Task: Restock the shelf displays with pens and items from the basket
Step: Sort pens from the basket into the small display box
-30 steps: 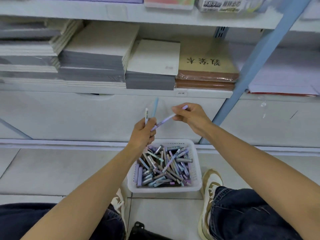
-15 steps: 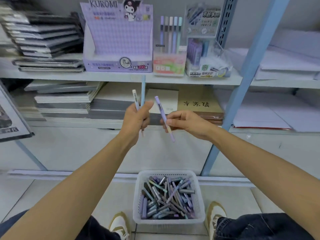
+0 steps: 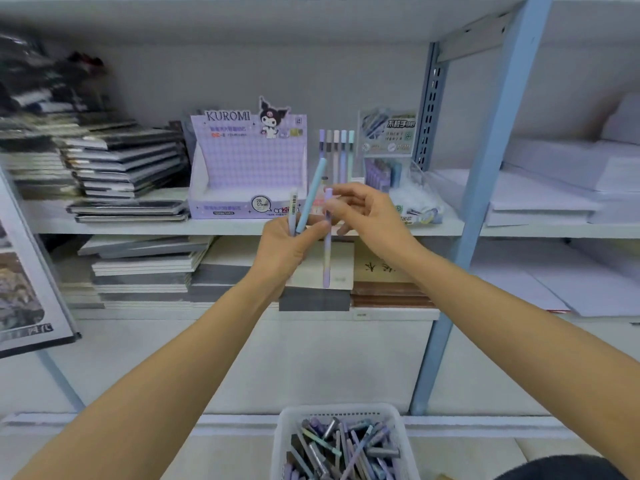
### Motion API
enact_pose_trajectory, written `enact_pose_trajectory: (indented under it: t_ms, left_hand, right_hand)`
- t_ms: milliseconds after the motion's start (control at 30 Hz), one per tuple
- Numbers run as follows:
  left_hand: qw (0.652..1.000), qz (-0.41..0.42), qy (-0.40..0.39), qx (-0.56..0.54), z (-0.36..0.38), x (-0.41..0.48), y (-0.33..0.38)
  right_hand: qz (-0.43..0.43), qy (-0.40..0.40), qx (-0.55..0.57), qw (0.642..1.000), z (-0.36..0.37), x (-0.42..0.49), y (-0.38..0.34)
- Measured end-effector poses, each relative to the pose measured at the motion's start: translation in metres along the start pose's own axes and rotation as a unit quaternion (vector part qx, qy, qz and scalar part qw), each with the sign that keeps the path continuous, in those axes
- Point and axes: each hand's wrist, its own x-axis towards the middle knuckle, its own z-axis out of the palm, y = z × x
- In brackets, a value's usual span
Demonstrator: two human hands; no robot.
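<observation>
Ideally, right hand (image 3: pixel 367 216) slots its pinched purple pen (image 3: pixel 326 258) upright into the far pen display (image 3: pixel 336 150); left hand (image 3: pixel 287 247) grips two pens (image 3: pixel 311 195).

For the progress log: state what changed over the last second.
Both hands rose from just above the basket to the display shelf. The right hand swung its purple pen from slanting toward the left hand to hanging upright. Same as before: the left hand grips two pens, the right pinches the purple one, and the basket sits on the floor.
</observation>
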Motion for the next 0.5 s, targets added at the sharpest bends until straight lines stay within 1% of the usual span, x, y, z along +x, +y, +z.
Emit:
enact_pose_trajectory:
  t_ms: [100, 200, 300, 400, 500]
  left_hand:
    - [0.999, 0.039, -0.018, 0.014, 0.001, 0.012, 0.019]
    - [0.999, 0.048, 0.002, -0.015, -0.004, 0.03, 0.038]
    - [0.998, 0.02, 0.036, -0.038, -0.012, 0.05, 0.051]
    - [0.998, 0.02, 0.054, -0.027, -0.021, 0.066, 0.054]
    - [0.997, 0.024, 0.063, -0.024, -0.027, 0.078, 0.051]
  right_hand:
    - [-0.045, 0.001, -0.054, 0.998, -0.003, 0.021, -0.022]
    - [-0.064, 0.029, -0.004, 0.998, -0.012, 0.045, -0.041]
    - [-0.089, 0.091, 0.034, 0.991, -0.027, 0.073, -0.055]
    - [-0.103, 0.127, 0.0, 0.987, -0.039, 0.103, -0.058]
    - [-0.085, 0.128, -0.054, 0.987, -0.04, 0.127, -0.049]
